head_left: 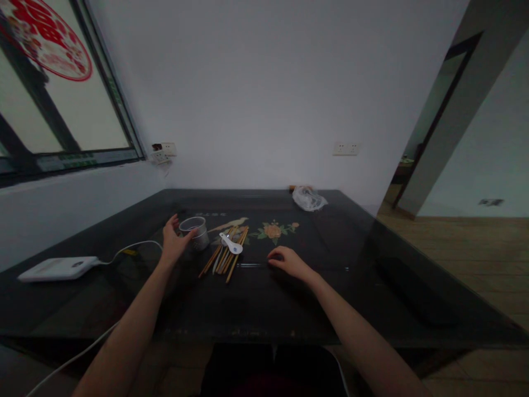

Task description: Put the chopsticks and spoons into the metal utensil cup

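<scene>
My left hand (175, 240) is beside a clear plastic cup (200, 238) standing on the dark table. Its thumb lies across the near side of the cup, and the fingers are spread at the cup's left rim, not wrapped round it. To the right of the cup lies a loose pile of wooden chopsticks (224, 261), with a white spoon (232, 244) resting on top. A pale, slim utensil (217, 261) lies among the sticks. My right hand (290, 262) rests right of the pile, fingers loosely bent, thumb and forefinger apart, nothing held.
On the left lies a white flat device (60, 268) with a white cable (128, 246). A crumpled clear plastic bag (308, 199) sits at the table's back edge. A dark flat object (415, 289) lies at the right. The glossy table (248, 314) meets the wall behind.
</scene>
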`<move>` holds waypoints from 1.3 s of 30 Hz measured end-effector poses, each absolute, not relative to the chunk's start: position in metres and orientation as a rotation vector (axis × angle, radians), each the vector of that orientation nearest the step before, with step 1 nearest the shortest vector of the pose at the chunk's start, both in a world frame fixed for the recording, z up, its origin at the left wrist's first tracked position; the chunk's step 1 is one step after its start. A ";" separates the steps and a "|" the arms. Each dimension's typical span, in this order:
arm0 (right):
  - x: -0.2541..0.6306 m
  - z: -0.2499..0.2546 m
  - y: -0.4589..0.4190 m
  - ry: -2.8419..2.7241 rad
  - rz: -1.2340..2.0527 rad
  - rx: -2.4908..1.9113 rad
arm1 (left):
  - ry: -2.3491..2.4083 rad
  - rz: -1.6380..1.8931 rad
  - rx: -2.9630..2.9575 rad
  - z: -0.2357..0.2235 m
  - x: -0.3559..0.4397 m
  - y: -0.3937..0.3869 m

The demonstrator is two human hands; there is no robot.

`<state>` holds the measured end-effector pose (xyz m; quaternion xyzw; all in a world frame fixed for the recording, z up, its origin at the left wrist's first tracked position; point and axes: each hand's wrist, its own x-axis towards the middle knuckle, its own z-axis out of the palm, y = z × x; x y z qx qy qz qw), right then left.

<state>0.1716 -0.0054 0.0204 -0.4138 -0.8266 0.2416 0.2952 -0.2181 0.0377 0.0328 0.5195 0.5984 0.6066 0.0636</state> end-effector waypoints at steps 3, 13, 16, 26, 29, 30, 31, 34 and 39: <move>0.171 0.020 -0.005 -2.202 0.638 -1.120 | 1.813 1.955 1.639 0.039 -0.217 0.030; 0.171 0.021 -0.007 -2.186 0.648 -1.121 | 1.756 2.001 2.019 0.068 -0.165 -0.012; 0.174 0.026 -0.006 -2.176 0.767 -1.116 | 1.533 1.603 2.245 0.072 -0.128 -0.022; 0.202 0.061 -0.011 -2.288 0.762 -1.082 | 1.245 0.588 2.238 0.050 0.006 -0.036; 0.205 0.043 -0.014 -2.280 0.722 -1.154 | 1.269 0.513 2.259 0.030 0.018 -0.035; 0.206 0.035 -0.015 -2.293 0.721 -1.151 | 1.267 0.507 2.301 0.025 0.018 -0.035; 0.205 0.028 -0.017 -2.283 0.681 -1.157 | 1.249 0.488 2.349 0.022 0.017 -0.036; 0.199 0.014 -0.024 -2.207 0.595 -1.188 | 1.226 0.436 2.458 0.020 0.009 -0.039; 0.191 0.010 -0.030 -2.156 0.587 -1.173 | 1.353 0.399 2.520 0.028 0.001 -0.035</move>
